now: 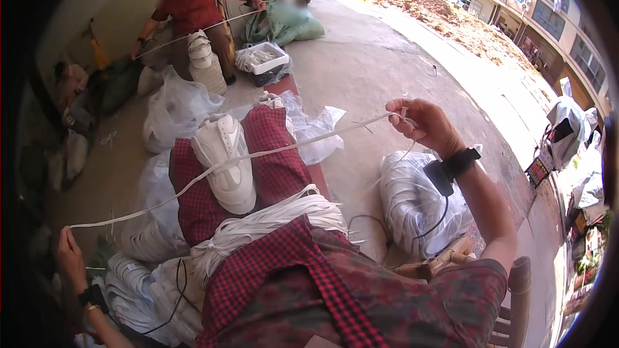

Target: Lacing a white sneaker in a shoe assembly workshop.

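Observation:
A long white shoelace (pixel 277 149) stretches between my hands, across the front of my lap. At the far left, my left hand (pixel 71 261) pinches one end of it between closed fingers. My right hand (pixel 425 125), raised at the right, grips the lace near its other end, with a short piece hanging below the fingers. Under the lace, a white sneaker (pixel 225 164) rests between my knees on a red-and-black checked cloth (pixel 274 142). A thick bundle of white shoelaces (pixel 271 222) lies across my lap, nearer to me than the sneaker.
Plastic bags of white shoes (pixel 419 203) stand at my right and more shoes (pixel 138 290) at my left. Ahead, a seated person (pixel 200 6) stretches another lace beside a white box of laces (pixel 261 58) and a green sack (pixel 290 22). A wooden chair (pixel 516 296) shows at lower right.

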The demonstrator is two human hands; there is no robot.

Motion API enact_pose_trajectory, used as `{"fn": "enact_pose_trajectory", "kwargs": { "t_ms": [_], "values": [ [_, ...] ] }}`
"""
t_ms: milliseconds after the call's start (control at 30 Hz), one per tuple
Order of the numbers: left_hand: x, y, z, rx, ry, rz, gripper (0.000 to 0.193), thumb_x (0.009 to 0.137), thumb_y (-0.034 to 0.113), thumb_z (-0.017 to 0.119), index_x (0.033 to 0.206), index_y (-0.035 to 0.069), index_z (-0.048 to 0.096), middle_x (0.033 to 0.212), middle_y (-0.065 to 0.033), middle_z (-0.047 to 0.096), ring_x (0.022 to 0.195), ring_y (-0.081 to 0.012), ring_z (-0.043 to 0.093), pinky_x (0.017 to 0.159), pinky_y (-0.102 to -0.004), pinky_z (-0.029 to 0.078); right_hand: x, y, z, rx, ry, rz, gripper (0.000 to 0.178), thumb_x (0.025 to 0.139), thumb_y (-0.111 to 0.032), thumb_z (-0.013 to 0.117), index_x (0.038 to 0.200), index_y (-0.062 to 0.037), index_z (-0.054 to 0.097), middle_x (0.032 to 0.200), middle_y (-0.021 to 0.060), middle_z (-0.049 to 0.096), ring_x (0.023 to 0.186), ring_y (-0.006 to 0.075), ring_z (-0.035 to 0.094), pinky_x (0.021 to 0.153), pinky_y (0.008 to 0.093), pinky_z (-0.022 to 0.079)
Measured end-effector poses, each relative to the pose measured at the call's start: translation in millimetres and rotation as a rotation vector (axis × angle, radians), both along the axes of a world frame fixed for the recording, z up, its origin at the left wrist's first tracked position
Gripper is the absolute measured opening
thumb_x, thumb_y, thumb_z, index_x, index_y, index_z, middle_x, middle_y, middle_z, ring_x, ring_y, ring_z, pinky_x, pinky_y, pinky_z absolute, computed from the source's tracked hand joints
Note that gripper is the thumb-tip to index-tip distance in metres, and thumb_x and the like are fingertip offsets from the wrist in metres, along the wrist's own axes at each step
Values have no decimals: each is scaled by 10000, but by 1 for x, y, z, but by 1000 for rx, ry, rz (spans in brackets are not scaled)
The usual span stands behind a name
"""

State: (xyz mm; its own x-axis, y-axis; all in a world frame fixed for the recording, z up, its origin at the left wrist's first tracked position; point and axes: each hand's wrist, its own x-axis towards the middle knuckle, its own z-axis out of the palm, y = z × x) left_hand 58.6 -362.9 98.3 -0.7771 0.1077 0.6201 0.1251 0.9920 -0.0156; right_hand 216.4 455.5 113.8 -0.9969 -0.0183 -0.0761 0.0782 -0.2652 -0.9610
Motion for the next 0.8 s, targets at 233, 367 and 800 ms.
{"fn": "enact_pose_trajectory", "kwargs": {
  "t_ms": [233,367,800],
  "values": [
    [7,13,-12,96,-20,-121,235,1021,144,493,1117,-36,610,1064,-236,660,985,-422,624,848,-412,493,-10,9,6,41,258,-317,276,990,-85,511,1242,24,548,824,-20,562,577,-10,356,442,132,241],
    [21,73,2,149,-16,-254,191,977,132,530,979,-39,615,899,-214,642,832,-402,625,735,-395,485,14,140,17,198,419,-607,494,1009,-122,503,1443,81,384,904,-45,509,642,-8,374,457,143,240],
    [10,159,2,235,-137,-487,151,946,117,581,936,-25,630,828,-160,633,736,-341,616,668,-370,480,167,396,93,579,644,-959,539,1049,-252,398,1487,57,340,1458,142,483,1299,190,462,1112,270,314]
  ]
}}
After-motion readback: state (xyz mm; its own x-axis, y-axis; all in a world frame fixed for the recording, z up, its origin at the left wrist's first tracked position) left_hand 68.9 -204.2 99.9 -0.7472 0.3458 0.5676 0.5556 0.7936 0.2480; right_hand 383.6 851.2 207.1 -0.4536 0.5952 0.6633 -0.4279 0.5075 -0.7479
